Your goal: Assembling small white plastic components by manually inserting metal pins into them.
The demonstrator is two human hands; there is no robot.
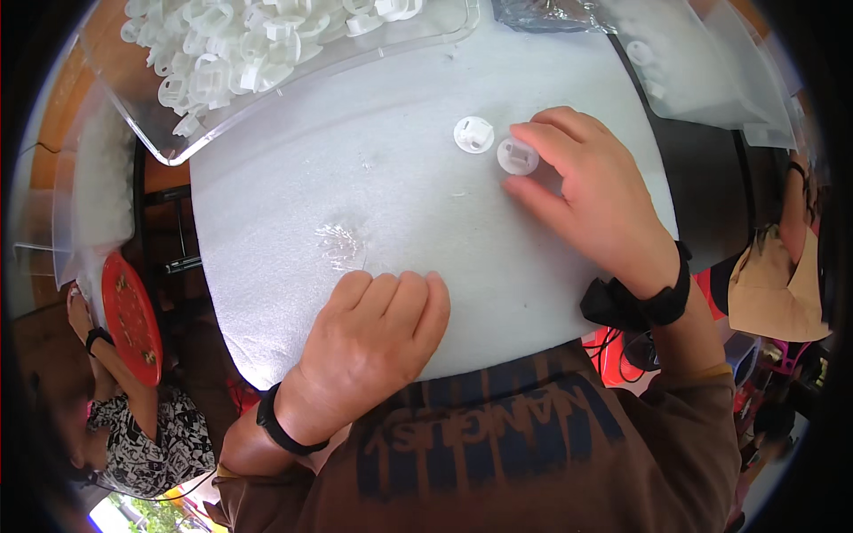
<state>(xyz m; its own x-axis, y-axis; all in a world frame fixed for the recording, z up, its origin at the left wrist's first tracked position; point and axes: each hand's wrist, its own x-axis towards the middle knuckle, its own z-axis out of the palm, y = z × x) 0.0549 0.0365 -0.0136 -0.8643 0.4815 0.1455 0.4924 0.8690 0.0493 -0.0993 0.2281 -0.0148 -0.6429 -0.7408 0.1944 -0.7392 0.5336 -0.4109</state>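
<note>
Thumb and index finger of my right hand (591,182) close around the edges of a small round white plastic part (517,156), whose raised square middle faces up. Just left of it, a similar white plastic disc (474,135) lies flat on the foam-covered table (293,178). My left hand (373,324) rests near the front edge, knuckles up and fingers curled under; whatever its fingertips hold, if anything, is hidden. Right beyond those fingers is a small heap of thin, shiny pin-like pieces (339,244).
A clear bin (173,158) heaped with white plastic parts (240,53) stands at the far left. At the far right are a dark plastic bag (551,13) and a translucent tub (711,80). A co-worker sits at left beside a red tray (133,320); another person's arm (793,209) shows at right.
</note>
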